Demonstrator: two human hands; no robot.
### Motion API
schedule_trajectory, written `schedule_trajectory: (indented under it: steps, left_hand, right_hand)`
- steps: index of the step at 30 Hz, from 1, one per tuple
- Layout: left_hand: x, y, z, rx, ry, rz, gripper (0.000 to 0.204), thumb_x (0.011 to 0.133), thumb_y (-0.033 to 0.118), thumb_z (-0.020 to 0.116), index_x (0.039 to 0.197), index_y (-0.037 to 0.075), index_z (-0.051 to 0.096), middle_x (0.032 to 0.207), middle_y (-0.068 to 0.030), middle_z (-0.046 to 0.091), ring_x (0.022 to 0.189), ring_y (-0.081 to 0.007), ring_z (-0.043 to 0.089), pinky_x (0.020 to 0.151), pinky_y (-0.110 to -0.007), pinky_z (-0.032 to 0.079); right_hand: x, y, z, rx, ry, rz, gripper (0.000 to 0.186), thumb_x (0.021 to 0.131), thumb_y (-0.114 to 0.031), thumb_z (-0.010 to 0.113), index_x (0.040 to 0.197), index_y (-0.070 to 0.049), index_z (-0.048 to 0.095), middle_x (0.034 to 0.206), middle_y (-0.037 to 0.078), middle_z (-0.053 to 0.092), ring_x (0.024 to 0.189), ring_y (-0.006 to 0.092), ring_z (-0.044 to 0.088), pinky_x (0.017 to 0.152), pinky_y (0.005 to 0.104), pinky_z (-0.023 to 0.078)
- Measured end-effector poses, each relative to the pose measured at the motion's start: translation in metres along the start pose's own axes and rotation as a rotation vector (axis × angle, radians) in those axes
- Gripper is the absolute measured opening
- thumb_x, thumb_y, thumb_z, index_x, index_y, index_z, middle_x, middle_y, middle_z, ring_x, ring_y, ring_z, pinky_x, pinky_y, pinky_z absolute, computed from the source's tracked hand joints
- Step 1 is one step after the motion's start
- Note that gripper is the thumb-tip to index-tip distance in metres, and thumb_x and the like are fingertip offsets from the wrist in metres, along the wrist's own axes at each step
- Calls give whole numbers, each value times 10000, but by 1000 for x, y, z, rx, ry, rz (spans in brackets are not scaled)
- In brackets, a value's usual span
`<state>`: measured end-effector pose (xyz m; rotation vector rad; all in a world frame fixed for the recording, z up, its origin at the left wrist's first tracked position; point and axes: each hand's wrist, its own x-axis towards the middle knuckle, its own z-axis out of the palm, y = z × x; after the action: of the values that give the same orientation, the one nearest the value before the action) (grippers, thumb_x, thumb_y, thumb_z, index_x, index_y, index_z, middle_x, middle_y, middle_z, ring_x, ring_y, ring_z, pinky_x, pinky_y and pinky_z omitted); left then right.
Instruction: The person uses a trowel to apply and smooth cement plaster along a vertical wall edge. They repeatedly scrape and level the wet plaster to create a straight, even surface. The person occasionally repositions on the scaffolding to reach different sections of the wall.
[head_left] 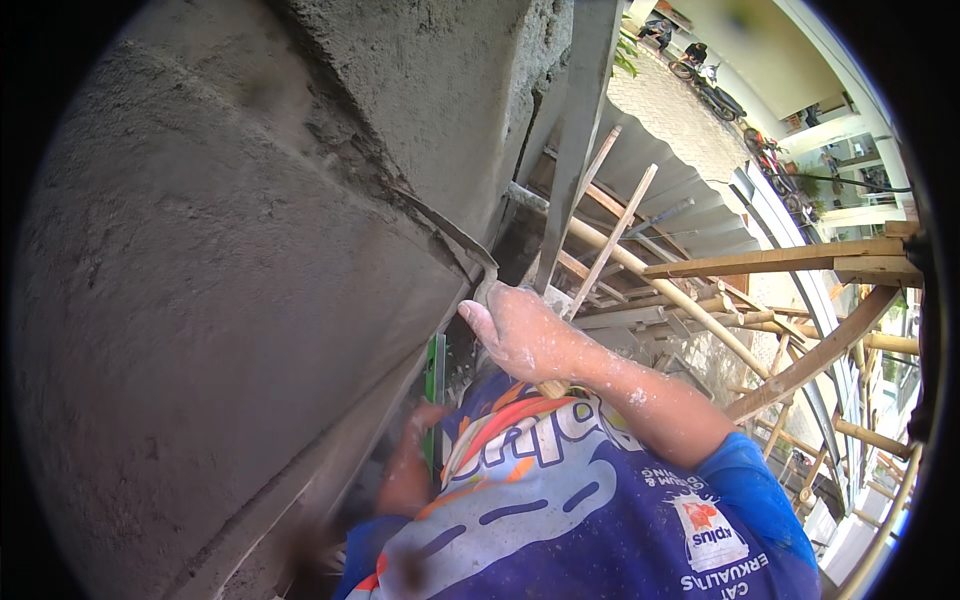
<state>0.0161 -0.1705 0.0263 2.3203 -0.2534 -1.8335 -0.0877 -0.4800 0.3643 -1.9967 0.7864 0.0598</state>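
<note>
My right hand (518, 328), dusted with white, is closed round the handle of a trowel. The narrow grey trowel blade (445, 225) lies against the wet grey plaster at the wall's edge, and a wooden handle end (552, 388) shows below my wrist. Lower down and closer to the wall, my left hand (428, 414) is closed on a long green bar (437, 365), which stands roughly upright along the wall edge. My left fingers are partly hidden and dim. The plastered wall (230, 300) fills the left side, its surface rough near the top and smoother lower down.
A straight grey board (578, 140) rises beside the wall edge. Bamboo and timber scaffolding (690, 315) stands to the right, with a wooden beam (780, 262) reaching across. Below are corrugated sheets (670, 190), a paved yard (665, 95), parked motorcycles (715, 98) and people.
</note>
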Motion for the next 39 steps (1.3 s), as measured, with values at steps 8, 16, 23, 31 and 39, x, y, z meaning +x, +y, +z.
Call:
schedule_trajectory:
  steps: [8, 16, 23, 31, 39]
  left_hand:
    - [18, -22, 10, -158, -88, -42, 581, 710, 273, 850, 1182, -29, 695, 1125, -161, 734, 995, -233, 714, 849, -374, 562]
    - [13, -29, 12, -259, -78, -16, 553, 723, 222, 832, 1202, -9, 681, 1099, -136, 732, 953, -223, 705, 825, -378, 558]
    - [52, -57, 14, -219, -71, 61, 491, 762, 247, 812, 1143, -44, 705, 1059, -136, 743, 895, -226, 716, 779, -395, 560]
    - [18, 4, -5, 44, -13, -86, 733, 671, 271, 837, 1277, -74, 610, 1178, -207, 703, 1098, -280, 681, 924, -382, 537]
    - [31, 21, -2, -73, -28, 43, 585, 668, 204, 779, 1191, -36, 678, 1106, -175, 720, 1010, -277, 705, 885, -401, 555]
  right_hand:
    - [19, 9, -11, -2, -1, -4, 597, 1056, -428, 494, 808, 110, 571, 782, 358, 590, 812, 527, 606, 752, 537, 472]
    - [28, 5, -12, 5, -21, 10, 612, 1054, -425, 495, 792, 122, 571, 772, 365, 584, 799, 534, 601, 748, 544, 469]
    - [31, -5, -19, -7, -90, 44, 614, 1054, -388, 498, 737, 133, 569, 727, 367, 561, 775, 540, 601, 734, 551, 468]
    - [29, -8, -6, 57, -69, 21, 585, 1048, -344, 508, 715, 132, 576, 747, 394, 567, 816, 560, 607, 754, 561, 486]
    - [11, 11, -5, -1, 22, 53, 584, 1048, -397, 513, 823, 137, 584, 812, 388, 605, 867, 563, 616, 777, 557, 489]
